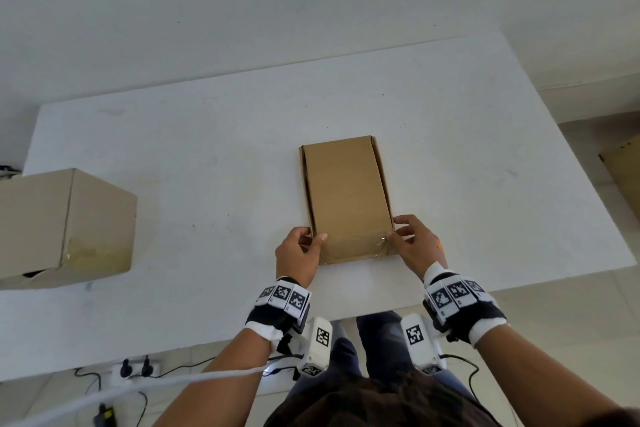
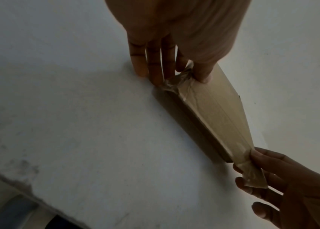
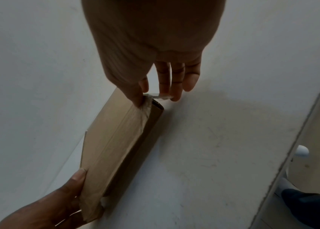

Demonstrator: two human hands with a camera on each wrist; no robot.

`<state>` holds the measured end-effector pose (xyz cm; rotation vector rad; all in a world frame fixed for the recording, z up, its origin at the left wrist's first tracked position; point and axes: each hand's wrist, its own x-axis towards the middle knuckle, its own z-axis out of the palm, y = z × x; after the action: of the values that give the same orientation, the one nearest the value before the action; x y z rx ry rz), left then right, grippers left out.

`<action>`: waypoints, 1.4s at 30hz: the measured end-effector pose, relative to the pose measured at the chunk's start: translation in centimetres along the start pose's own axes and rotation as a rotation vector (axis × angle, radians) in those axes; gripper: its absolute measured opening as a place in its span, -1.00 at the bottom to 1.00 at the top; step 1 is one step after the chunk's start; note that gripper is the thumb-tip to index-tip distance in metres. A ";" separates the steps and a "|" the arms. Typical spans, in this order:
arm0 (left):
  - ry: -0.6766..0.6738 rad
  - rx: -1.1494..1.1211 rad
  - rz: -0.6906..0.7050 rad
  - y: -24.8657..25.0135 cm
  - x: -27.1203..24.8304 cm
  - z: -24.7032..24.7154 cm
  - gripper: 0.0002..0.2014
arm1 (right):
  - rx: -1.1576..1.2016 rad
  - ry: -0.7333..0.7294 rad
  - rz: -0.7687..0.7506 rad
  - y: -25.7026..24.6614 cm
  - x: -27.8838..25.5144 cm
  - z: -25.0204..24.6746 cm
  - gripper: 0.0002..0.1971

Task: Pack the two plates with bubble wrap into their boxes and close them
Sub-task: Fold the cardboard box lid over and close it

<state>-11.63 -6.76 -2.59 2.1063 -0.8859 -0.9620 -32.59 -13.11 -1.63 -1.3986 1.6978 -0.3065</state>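
- The white table carries both cartons.
- A large cardboard box stands at the table's left edge, well apart from the hands, with shiny tape across its near face.
- A flat brown box lies closed at the middle of the table, its near end towards the person.
- A strip of clear packing tape runs across that near end, with its crumpled ends hanging past both corners.
- The left hand grips the near-left corner, thumb on the lid and fingers down beside the wall.
- The right hand pinches the tape end at the near-right corner between thumb and fingers.
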 end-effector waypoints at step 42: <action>0.111 -0.555 -0.102 7.7 -1.2 -2.0 -0.81 | 0.367 0.006 -0.142 -5.8 -0.8 -6.3 -0.72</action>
<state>-12.96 -9.61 4.84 1.7136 -0.3946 -0.9937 -33.46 -16.44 6.28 -1.2431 1.4591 -0.6670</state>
